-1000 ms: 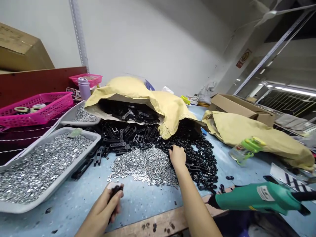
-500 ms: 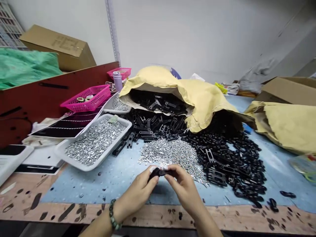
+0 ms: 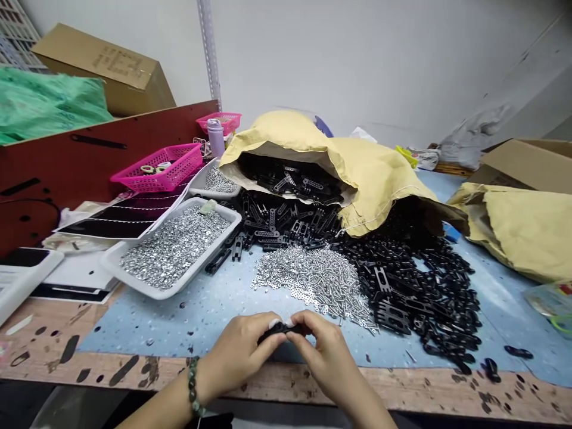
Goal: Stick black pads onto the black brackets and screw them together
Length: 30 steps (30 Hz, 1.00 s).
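Between my two hands I pinch a small black plastic part (image 3: 279,328), low over the blue mat near the table's front edge. My left hand (image 3: 243,345), a beaded bracelet on its wrist, is closed on the part's left end. Thumb and fingers of my right hand (image 3: 320,348) grip the right end. My fingers cover much of the part, so its full shape is hidden. Just beyond lies a heap of silver nuts (image 3: 279,267) and screws (image 3: 337,277). Many black plastic parts (image 3: 424,298) are piled to the right.
A white tray of nuts (image 3: 109,262) stands at left, with a smaller tray of screws (image 3: 201,192) behind it. Pink baskets (image 3: 181,161) and a lilac bottle (image 3: 215,140) are farther back. Yellow sacks (image 3: 290,131) spill black parts across the blue mat (image 3: 214,304).
Both hands, still holding the black part, have drawn slightly nearer to the table's front edge. My fingertips are closer together around it, and the camera view has shifted a little.
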### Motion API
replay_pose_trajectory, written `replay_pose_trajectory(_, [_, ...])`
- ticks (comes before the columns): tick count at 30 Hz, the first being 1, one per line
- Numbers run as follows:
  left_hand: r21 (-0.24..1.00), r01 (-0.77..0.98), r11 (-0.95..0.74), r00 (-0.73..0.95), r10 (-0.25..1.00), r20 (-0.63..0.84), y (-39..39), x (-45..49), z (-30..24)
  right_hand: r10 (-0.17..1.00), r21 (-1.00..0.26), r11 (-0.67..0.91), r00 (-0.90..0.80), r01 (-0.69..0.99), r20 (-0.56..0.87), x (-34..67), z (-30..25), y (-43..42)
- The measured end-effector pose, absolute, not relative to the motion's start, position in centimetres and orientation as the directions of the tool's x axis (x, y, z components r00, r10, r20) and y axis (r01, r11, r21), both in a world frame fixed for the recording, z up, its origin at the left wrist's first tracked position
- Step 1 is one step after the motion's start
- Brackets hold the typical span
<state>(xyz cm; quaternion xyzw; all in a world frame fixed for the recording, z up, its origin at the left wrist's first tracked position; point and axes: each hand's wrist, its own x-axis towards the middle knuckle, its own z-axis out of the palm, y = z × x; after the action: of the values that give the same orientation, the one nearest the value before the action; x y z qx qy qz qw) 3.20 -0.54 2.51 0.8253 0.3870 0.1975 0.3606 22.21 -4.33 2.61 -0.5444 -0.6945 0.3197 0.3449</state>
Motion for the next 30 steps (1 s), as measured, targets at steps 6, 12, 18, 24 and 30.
replay_pose_trajectory(6, [0.711, 0.598, -0.37, 0.401, 0.906, 0.134, 4.0, 2.0, 1.1, 0.911, -0.576, 0.402, -0.25, 0.712, 0.327, 19.5, 0.4, 1.1])
replay_pose_trajectory(12, [0.611, 0.615, -0.499, 0.529, 0.835, 0.15, 2.5, 2.2, -1.7, 0.862, -0.317, 0.47, -0.351, 0.823, 0.367, 17.6, -3.4, 0.5])
replay_pose_trajectory(18, [0.737, 0.553, -0.388, 0.511, 0.857, 0.068, 0.2, -0.2, -0.3, 0.858, -0.369, 0.474, -0.326, 0.799, 0.396, 19.9, -3.1, -3.9])
replay_pose_trajectory(24, [0.912, 0.408, -0.046, 0.37, 0.921, -0.119, 0.6, -1.1, 1.9, 0.89, -0.462, 0.435, -0.289, 0.773, 0.353, 19.3, -2.1, -3.9])
replay_pose_trajectory(30, [0.883, 0.457, -0.106, 0.304, 0.952, -0.043, 0.0, -1.6, 2.4, 0.851, -0.457, 0.513, -0.364, 0.726, 0.378, 17.0, -1.8, -3.6])
